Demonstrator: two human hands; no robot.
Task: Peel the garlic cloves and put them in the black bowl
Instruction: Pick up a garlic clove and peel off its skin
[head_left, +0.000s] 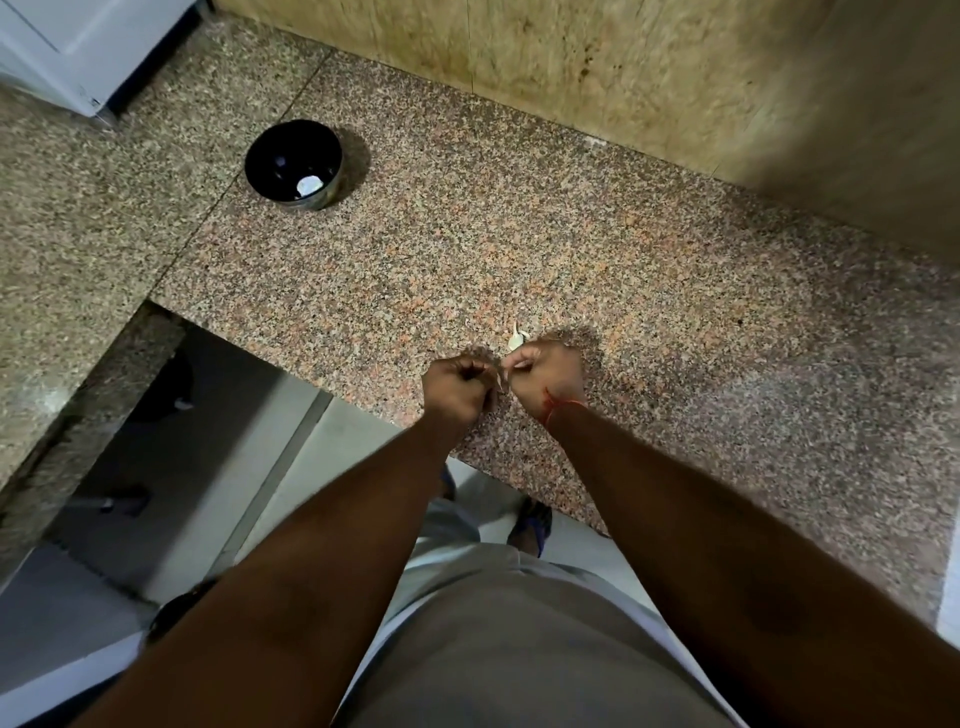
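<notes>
Garlic clove (515, 340) beyond curled hands, black bowl (293, 163) well apart

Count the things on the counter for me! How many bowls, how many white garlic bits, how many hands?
Bowls: 1, black
White garlic bits: 2, one in the bowl, one by the right hand
Hands: 2, left hand, right hand
Total: 5

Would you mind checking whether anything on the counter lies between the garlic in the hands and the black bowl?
Nothing visible does. Only bare granite counter lies between the hands holding the garlic clove and the black bowl, far-left.
</notes>
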